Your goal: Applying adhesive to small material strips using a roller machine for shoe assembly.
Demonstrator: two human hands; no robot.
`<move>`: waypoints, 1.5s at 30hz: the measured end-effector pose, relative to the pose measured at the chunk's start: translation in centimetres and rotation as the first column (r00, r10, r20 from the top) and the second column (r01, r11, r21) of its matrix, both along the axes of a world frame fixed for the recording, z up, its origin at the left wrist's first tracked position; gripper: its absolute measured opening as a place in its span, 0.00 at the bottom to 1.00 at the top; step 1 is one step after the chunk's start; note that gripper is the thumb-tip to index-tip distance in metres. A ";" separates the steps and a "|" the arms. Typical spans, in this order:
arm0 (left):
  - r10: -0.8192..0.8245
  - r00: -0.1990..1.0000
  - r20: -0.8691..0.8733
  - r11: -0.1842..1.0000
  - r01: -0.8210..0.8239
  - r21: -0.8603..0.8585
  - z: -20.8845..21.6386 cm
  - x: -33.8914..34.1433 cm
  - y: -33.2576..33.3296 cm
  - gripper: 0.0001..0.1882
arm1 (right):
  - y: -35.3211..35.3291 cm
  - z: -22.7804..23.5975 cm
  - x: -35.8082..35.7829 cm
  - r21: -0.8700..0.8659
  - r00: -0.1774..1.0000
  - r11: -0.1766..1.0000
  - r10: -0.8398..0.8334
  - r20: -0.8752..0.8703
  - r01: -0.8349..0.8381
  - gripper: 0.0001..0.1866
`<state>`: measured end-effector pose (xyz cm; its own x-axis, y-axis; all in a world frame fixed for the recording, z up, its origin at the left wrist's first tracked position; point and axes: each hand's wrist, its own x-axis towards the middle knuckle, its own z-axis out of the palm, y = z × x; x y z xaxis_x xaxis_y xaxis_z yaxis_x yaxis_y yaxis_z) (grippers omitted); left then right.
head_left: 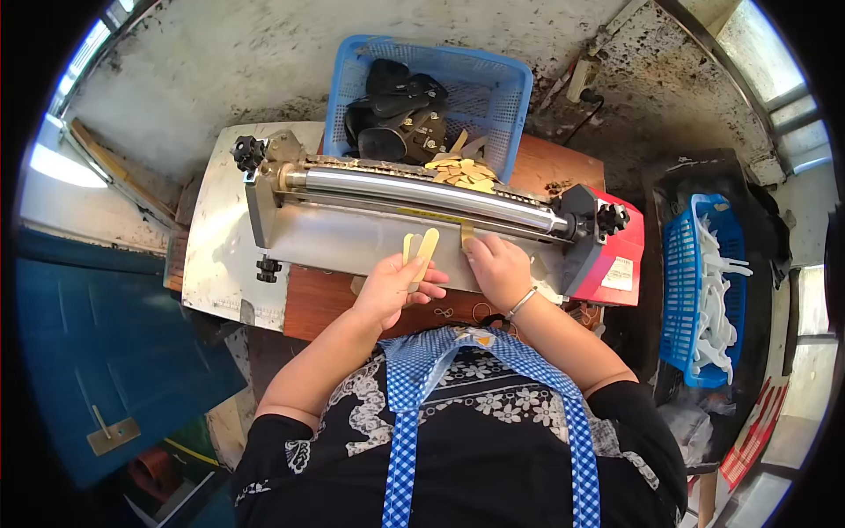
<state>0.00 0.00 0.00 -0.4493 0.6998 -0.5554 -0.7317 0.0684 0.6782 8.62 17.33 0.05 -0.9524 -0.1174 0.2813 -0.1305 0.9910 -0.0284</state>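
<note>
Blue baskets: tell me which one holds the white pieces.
The blue basket on the right, beside the roller machine; the basket behind the machine holds black parts.

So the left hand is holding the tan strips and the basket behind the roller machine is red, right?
Not quite. The basket behind the roller machine is blue, not red, as the head view shows. The left hand does hold the tan strips.

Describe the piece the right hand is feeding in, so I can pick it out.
Find the long shiny roller of the bench machine. Just below its right half, the right hand presses one tan strip toward it, alone, apart from the pale strips in the left hand.
</note>
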 end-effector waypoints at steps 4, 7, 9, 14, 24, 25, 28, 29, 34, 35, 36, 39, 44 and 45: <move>-0.089 0.991 -0.095 0.995 0.084 -0.058 0.4 1.2 0.9 0.13 | 0.2 -0.7 0.2 -0.749 0.955 0.597 -0.243 0.172 0.287 0.11; -0.149 0.983 -0.110 0.988 0.145 -0.047 0.4 2.1 1.2 0.13 | -0.1 1.5 0.4 -0.903 0.902 -0.080 -0.060 0.428 0.423 0.09; -0.169 0.977 -0.130 0.985 0.166 -0.040 -0.4 1.8 1.1 0.12 | 0.5 1.8 0.3 -0.823 0.860 -0.280 0.017 0.511 0.494 0.06; 0.134 0.991 -0.030 0.989 -0.131 0.074 -1.3 0.8 0.5 0.12 | 0.8 2.6 1.4 -0.694 0.696 -0.140 0.314 0.646 0.707 0.05; -0.184 0.973 -0.136 0.980 0.172 -0.100 1.1 1.1 0.4 0.17 | -1.6 1.6 -0.1 -0.775 0.823 -0.298 0.074 0.563 0.557 0.11; -0.185 0.973 -0.138 0.980 0.172 -0.101 0.8 1.1 0.4 0.17 | -1.7 1.3 0.0 -0.776 0.824 -0.299 0.073 0.561 0.555 0.11; -0.069 0.994 -0.089 0.990 0.057 -0.128 0.0 0.9 0.4 0.16 | -1.6 0.9 0.0 -0.938 0.922 0.074 -0.224 0.316 0.339 0.06; -0.066 0.994 -0.091 0.990 0.054 -0.129 -0.1 0.6 0.2 0.16 | -1.1 0.9 0.0 -0.938 0.923 0.074 -0.220 0.315 0.338 0.06; 0.048 0.999 0.018 0.998 -0.049 0.044 -0.6 0.4 -0.4 0.10 | 0.2 -0.2 0.6 -0.131 0.979 0.989 0.043 -0.200 -0.071 0.13; 0.013 1.000 0.002 0.999 -0.013 0.035 -0.4 0.5 0.0 0.10 | 0.4 -0.9 0.4 -0.102 0.988 0.995 0.005 -0.157 -0.021 0.12; 0.016 1.000 0.001 0.999 -0.016 0.034 -0.1 0.5 0.2 0.10 | 0.1 -0.6 -0.1 -0.148 0.979 0.982 -0.140 -0.145 0.119 0.13; -0.005 0.999 -0.031 0.999 0.003 -0.053 0.4 0.6 0.9 0.10 | -0.8 1.0 -0.7 -0.573 0.952 0.789 -0.303 -0.053 0.219 0.14; -0.025 1.000 -0.016 0.992 0.023 -0.122 -0.4 0.6 3.3 0.12 | -1.7 0.1 0.8 -0.868 0.917 0.298 -0.180 0.357 0.396 0.09; -0.033 0.999 -0.022 0.992 0.030 -0.122 -0.6 0.4 4.0 0.12 | -1.7 0.0 1.2 -0.870 0.917 0.295 -0.187 0.352 0.394 0.09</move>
<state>0.40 4.02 -0.61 -0.4422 0.6418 -0.6266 -0.7117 0.1741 0.6806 9.80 15.62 0.05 -0.9034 0.4068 -0.1358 0.2689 0.2906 -0.9183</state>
